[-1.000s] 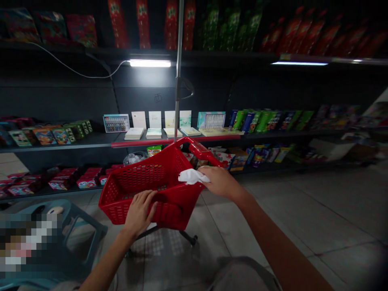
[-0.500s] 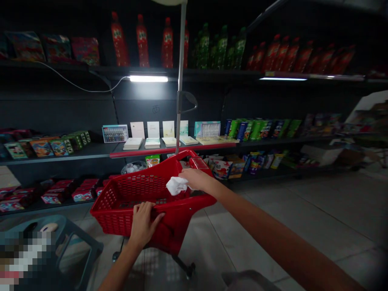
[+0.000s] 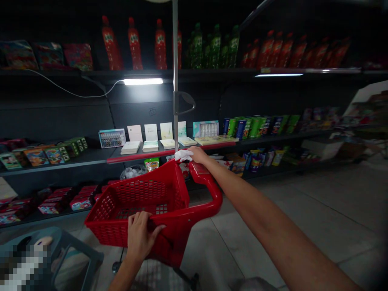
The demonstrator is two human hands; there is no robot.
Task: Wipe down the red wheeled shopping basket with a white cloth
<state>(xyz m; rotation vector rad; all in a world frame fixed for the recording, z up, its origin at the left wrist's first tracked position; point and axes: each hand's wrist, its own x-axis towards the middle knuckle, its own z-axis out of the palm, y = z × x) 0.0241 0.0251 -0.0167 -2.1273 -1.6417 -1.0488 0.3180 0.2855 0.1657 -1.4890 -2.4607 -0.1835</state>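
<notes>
A red plastic shopping basket on a wheeled frame stands in front of me in a dim shop aisle. My left hand grips the basket's near rim, fingers curled over it. My right hand is stretched out to the far top corner of the basket, by its red handle, and is closed on a crumpled white cloth pressed against the rim there. The basket's inside looks empty.
Dark shelves run along the aisle with boxes, cards and packets; bottles stand on the top shelf. A metal pole rises behind the basket. A teal plastic stool sits at lower left. Tiled floor spreads to the right.
My right hand with the white cloth has moved from the basket's near side rim up to its far top corner. The basket has tilted and shifted slightly; my left hand keeps its grip.
</notes>
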